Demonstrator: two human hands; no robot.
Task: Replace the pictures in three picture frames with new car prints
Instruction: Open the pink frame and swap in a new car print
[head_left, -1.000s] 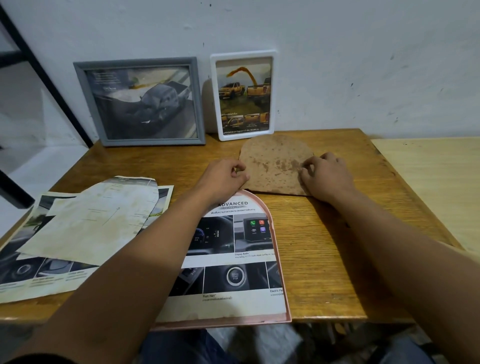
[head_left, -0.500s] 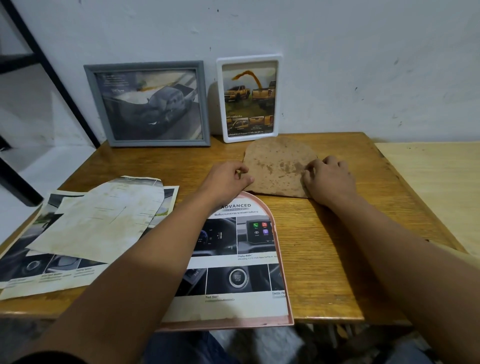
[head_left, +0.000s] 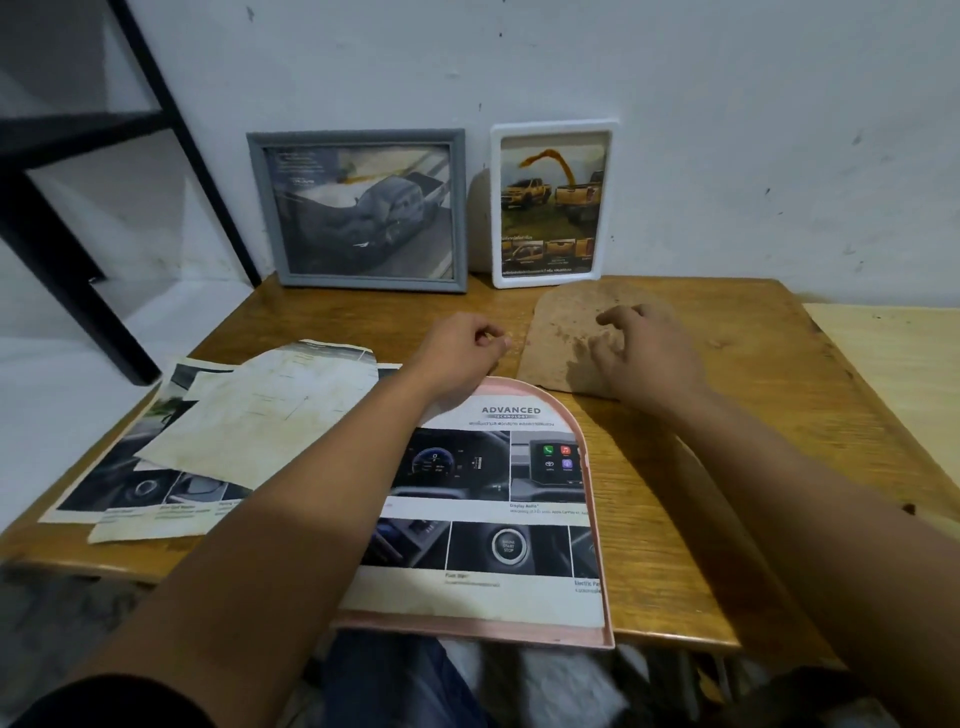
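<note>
— What's on the table (head_left: 675, 545) from the head camera?

— Nearest the person lies a pink arched frame (head_left: 597, 519), flat on its front with the back off, its near edge hanging over the table's front. A car print (head_left: 498, 499) sits inside it: dashboard shots, a start button, the word "ADVANCED" at the top.

— And the hands?

— The left hand (head_left: 457, 353) sits just past the arch of that frame, fingers curled in loosely with the thumb against them. I can't make out anything pinched there. Its forearm crosses the print's left side.

— The right one?

— The right hand (head_left: 644, 348) is over a brown arched backing board (head_left: 556, 338) that lies flat just beyond the pink frame. The fingers are spread and bent, tips down toward the board. Whether they touch it or grip an edge, I can't tell; the hand is blurred.

— Other frames?

— Two stand against the wall (head_left: 675, 104). A grey frame (head_left: 358, 210) holds a dim picture of a pickup; beside it, to the right, a white frame (head_left: 551, 205) holds yellow trucks. Both upright, leaning back.

— The papers on the left?

— A loose pile of sheets (head_left: 208, 441), a stained pale one on top of car prints, spread toward the table's left edge. A paler tabletop (head_left: 893, 374) adjoins on the right.
</note>
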